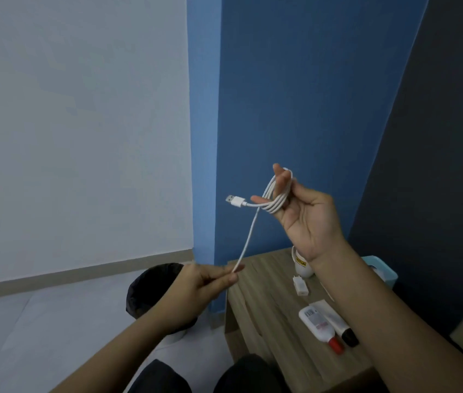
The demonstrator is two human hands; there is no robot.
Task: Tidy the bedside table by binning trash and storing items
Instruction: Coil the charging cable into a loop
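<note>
A white USB cable (248,234) is held up in front of the blue wall. My right hand (307,214) is raised palm up, with several loops of the cable wound around its fingers; the USB plug (234,200) sticks out to the left. My left hand (204,287) sits lower and pinches the cable's free end, which runs taut up to the coil. Below is the wooden bedside table (256,304). On it lie a white charger plug (300,285), a white bottle with a red cap (319,327), a tube with a black cap (339,324) and a white mug (302,265).
A bin with a black liner (148,290) stands on the floor left of the table, partly behind my left hand. A light blue basket (382,269) sits at the table's back right, mostly hidden by my right forearm. My dark-clothed knees are at the bottom.
</note>
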